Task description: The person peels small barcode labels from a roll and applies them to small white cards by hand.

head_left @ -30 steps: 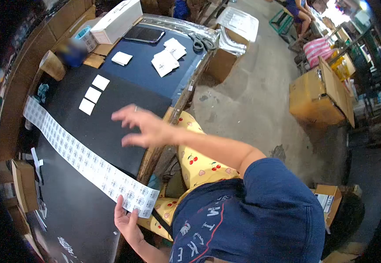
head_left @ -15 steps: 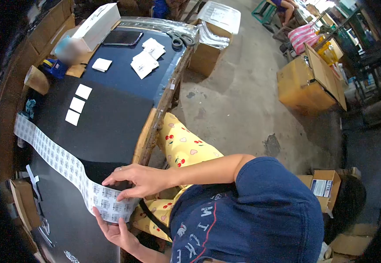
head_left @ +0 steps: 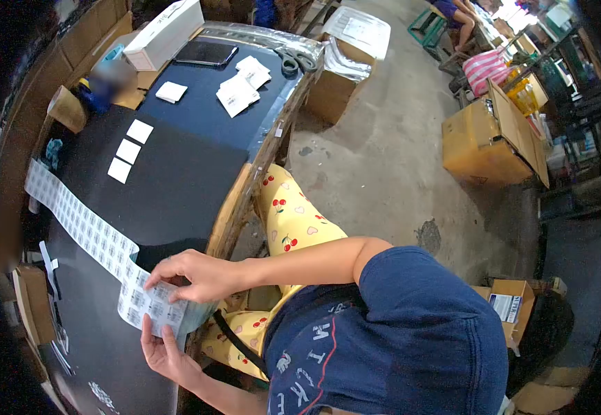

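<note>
- White printed label strip: runs from the bench's far edge to its near edge; bench presumably carries the length.
- Left hand: finger and thumb grip the bent near end, probably steadying it.
- Right hand: half-curled, fingertips on the strip's right margin; pinching or pressing, cannot tell.
- Scissors: near right corner, likely kept clear of the strip.
</note>
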The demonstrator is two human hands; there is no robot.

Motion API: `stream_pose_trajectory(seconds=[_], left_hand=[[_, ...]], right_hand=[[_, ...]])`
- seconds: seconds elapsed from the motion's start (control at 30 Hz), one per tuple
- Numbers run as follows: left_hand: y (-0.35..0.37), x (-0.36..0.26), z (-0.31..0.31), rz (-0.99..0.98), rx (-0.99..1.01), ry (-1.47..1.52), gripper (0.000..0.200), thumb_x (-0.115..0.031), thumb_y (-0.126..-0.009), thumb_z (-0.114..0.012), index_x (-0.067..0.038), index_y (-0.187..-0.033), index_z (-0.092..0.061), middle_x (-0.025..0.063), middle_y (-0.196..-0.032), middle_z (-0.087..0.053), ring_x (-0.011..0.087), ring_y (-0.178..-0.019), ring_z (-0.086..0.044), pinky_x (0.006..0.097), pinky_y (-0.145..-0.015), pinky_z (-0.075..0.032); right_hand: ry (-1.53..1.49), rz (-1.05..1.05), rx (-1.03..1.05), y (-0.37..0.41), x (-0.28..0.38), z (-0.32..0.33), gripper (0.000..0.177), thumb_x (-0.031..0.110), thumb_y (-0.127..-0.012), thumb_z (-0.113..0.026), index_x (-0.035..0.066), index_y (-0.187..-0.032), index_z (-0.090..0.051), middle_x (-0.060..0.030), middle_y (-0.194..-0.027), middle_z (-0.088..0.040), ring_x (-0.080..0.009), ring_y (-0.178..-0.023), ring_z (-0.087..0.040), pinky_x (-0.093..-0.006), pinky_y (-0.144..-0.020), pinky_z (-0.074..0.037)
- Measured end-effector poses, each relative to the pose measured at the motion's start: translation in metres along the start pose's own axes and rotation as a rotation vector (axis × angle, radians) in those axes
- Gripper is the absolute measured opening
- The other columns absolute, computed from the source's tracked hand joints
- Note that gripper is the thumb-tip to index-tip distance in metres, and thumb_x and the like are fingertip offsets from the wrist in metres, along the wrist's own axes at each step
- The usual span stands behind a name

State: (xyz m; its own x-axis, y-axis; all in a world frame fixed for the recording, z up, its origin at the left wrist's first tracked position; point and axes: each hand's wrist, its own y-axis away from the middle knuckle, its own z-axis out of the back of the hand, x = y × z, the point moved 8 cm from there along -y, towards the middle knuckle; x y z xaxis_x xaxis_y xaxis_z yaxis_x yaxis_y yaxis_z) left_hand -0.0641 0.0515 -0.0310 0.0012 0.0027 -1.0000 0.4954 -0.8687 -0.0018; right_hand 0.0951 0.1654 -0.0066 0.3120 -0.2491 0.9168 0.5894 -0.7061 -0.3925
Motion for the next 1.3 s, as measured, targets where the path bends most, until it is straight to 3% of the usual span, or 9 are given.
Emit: stream_pose_trajectory(seconds=[0.1, 0.17, 0.23, 0.3, 0.37, 0.63, 0.8, 1.03, 1.3], left_hand=[[0.001, -0.01, -0.019, -0.067, 0.061, 0.018, 0.053, 0.011, -0.079, -0.062, 0.004, -0.13, -0.049, 0.0178, -0.126, -0.053, 0.0226, -0.113, -0.054, 0.0344, -0.097, -0.044], [-0.002, -0.012, -0.016, -0.105, 0.008, -0.162, 0.052, 0.01, -0.077, -0.065, 0.004, -0.127, -0.052, 0.0167, -0.124, -0.056, 0.0222, -0.111, -0.055, 0.0332, -0.095, -0.046], [-0.006, -0.026, -0.02, -0.092, -0.022, -0.161, 0.05, 0.007, -0.075, -0.071, 0.002, -0.123, -0.057, 0.0138, -0.119, -0.059, 0.02, -0.105, -0.059, 0.0314, -0.09, -0.049], [-0.012, -0.032, -0.015, -0.043, -0.046, -0.134, 0.047, 0.005, -0.077, -0.072, 0.002, -0.122, -0.058, 0.0131, -0.118, -0.06, 0.0179, -0.105, -0.059, 0.0291, -0.09, -0.049], [-0.017, -0.035, -0.013, -0.066, -0.013, 0.139, 0.045, 0.007, -0.079, -0.069, 0.002, -0.122, -0.058, 0.012, -0.117, -0.061, 0.015, -0.103, -0.06, 0.027, -0.087, -0.05], [-0.03, -0.033, -0.021, -0.003, 0.076, 0.134, 0.046, 0.006, -0.079, -0.07, 0.0, -0.122, -0.059, 0.0094, -0.114, -0.063, 0.0117, -0.1, -0.06, 0.0254, -0.086, -0.051], [-0.025, -0.049, -0.027, -0.091, 0.023, 0.136, 0.049, 0.008, -0.076, -0.071, -0.001, -0.123, -0.058, 0.0088, -0.112, -0.064, 0.0134, -0.101, -0.06, 0.0265, -0.088, -0.05], [-0.024, -0.047, -0.028, -0.1, 0.122, -0.124, 0.035, 0.007, -0.075, -0.073, 0.001, -0.109, -0.065, 0.0077, -0.103, -0.067, 0.0116, -0.094, -0.062, 0.0247, -0.082, -0.051], [-0.029, -0.039, -0.028, -0.043, 0.049, 0.048, 0.03, 0.004, -0.075, -0.074, 0.0, -0.105, -0.067, 0.0072, -0.099, -0.068, 0.01, -0.088, -0.063, 0.0223, -0.077, -0.052]], right_hand=[[0.023, -0.118, 0.015, -0.005, -0.017, -0.002, 0.041, 0.001, -0.076, -0.068, 0.005, -0.116, -0.062, -0.0085, -0.088, -0.063, -0.0136, -0.075, -0.055, -0.0297, -0.069, -0.047], [0.096, 0.001, -0.016, -0.008, -0.01, 0.0, 0.041, 0.002, -0.078, -0.067, 0.006, -0.118, -0.062, -0.0067, -0.096, -0.064, -0.0096, -0.083, -0.056, -0.0271, -0.075, -0.048], [0.0, -0.22, 0.085, -0.014, -0.013, -0.001, 0.043, -0.001, -0.079, -0.069, 0.004, -0.12, -0.06, -0.0041, -0.107, -0.063, -0.0112, -0.095, -0.059, -0.0268, -0.081, -0.05], [-0.058, -0.16, 0.112, -0.022, -0.008, -0.004, 0.052, -0.005, -0.074, -0.072, 0.001, -0.123, -0.057, -0.0058, -0.106, -0.062, -0.0118, -0.094, -0.059, -0.0267, -0.083, -0.049], [-0.066, -0.177, 0.197, -0.027, -0.005, -0.008, 0.051, 0.0, -0.075, -0.073, 0.002, -0.123, -0.058, -0.0047, -0.105, -0.064, -0.0111, -0.091, -0.058, -0.0263, -0.083, -0.047], [-0.045, -0.222, 0.215, -0.035, -0.004, -0.007, 0.048, -0.003, -0.075, -0.072, 0.003, -0.121, -0.06, -0.0041, -0.104, -0.064, -0.0096, -0.094, -0.057, -0.0253, -0.086, -0.046], [-0.062, -0.249, 0.149, -0.032, -0.001, -0.003, 0.046, -0.003, -0.074, -0.073, 0.003, -0.119, -0.062, -0.0041, -0.105, -0.065, -0.0089, -0.094, -0.057, -0.0245, -0.086, -0.046], [0.067, -0.286, 0.086, -0.031, 0.001, 0.009, 0.029, -0.001, -0.072, -0.075, 0.004, -0.101, -0.071, -0.0028, -0.091, -0.069, -0.0076, -0.084, -0.059, -0.0231, -0.078, -0.047], [0.244, -0.137, 0.054, -0.038, 0.002, 0.013, 0.016, 0.003, -0.069, -0.077, 0.007, -0.085, -0.075, -0.0028, -0.078, -0.064, -0.0107, -0.077, -0.057, -0.0238, -0.072, -0.044]])
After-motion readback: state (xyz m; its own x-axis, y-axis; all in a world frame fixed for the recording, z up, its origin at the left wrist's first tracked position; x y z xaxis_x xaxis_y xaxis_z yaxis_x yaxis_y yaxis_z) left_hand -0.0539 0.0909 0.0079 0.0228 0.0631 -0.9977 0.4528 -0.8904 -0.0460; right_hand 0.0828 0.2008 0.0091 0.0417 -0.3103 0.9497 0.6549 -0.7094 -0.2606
